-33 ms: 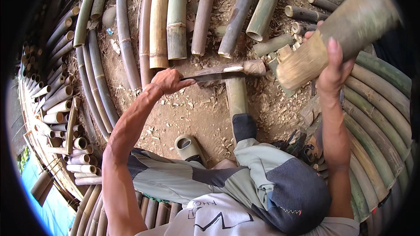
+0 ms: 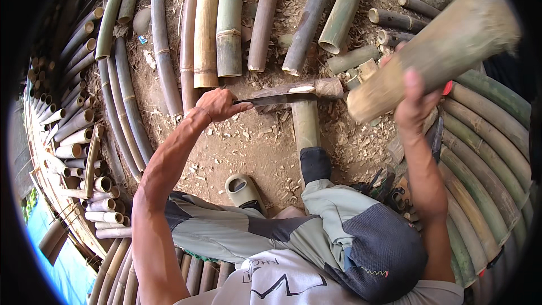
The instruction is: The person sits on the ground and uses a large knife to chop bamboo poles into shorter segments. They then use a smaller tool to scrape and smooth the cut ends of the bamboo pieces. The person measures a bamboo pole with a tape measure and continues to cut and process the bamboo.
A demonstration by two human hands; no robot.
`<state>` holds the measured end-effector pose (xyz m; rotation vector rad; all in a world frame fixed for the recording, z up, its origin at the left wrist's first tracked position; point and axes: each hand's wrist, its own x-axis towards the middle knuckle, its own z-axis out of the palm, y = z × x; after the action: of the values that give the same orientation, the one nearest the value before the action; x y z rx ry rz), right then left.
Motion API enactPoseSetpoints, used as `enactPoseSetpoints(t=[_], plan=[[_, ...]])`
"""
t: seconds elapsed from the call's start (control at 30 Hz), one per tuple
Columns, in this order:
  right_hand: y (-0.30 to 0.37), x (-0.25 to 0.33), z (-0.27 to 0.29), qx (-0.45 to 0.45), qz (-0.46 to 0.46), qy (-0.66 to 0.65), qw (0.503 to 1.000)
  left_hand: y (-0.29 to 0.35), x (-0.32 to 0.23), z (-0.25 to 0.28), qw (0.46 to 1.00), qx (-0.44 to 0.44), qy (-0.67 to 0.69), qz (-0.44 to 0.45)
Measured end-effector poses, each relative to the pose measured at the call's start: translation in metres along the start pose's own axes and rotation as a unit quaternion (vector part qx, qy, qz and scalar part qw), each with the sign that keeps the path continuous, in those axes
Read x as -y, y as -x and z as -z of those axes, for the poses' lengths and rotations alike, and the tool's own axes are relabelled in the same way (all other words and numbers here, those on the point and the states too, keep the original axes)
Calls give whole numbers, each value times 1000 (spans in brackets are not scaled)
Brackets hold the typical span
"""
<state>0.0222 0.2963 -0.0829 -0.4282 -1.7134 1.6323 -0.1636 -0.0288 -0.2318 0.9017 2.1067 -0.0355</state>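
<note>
My left hand (image 2: 217, 104) is closed around the handle of a machete (image 2: 282, 99), whose dark blade points right. The blade lies across the far end of a pale green bamboo piece (image 2: 305, 121), next to a short log (image 2: 327, 88) on the ground. My right hand (image 2: 415, 99) grips a thick wooden club (image 2: 446, 42), blurred by motion and raised to the right of the blade. The club's blunt lower end hangs near the log's right end, apart from the machete. A dark-socked foot (image 2: 315, 164) is against the near part of the bamboo piece.
Several bamboo poles (image 2: 228, 22) lie side by side beyond the log. More bamboo (image 2: 480, 164) curves along the right, and a stack of cut tubes (image 2: 76, 135) stands at the left. Wood chips (image 2: 271, 161) litter the dirt. An olive clog (image 2: 245, 189) is near my knees.
The club has shifted slightly down and left with my right hand, its lower end closer to the log. My left hand and the machete have stayed put.
</note>
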Motion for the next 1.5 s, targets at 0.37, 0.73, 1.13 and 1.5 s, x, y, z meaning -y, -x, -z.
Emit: enactPoseSetpoints(t=[0.37, 0.73, 1.13, 1.5], plan=[[58, -27, 24, 421, -315, 347, 777, -8, 15, 3, 998, -25, 12, -54], [47, 40, 57, 189, -136, 165, 958, -2, -18, 47, 957, -211, 201, 7], [63, 24, 73, 264, -170, 173, 934, 87, -49, -89, 986, -167, 23, 9], [59, 22, 70, 289, -181, 166, 925, 79, -45, -94, 989, -146, 18, -6]])
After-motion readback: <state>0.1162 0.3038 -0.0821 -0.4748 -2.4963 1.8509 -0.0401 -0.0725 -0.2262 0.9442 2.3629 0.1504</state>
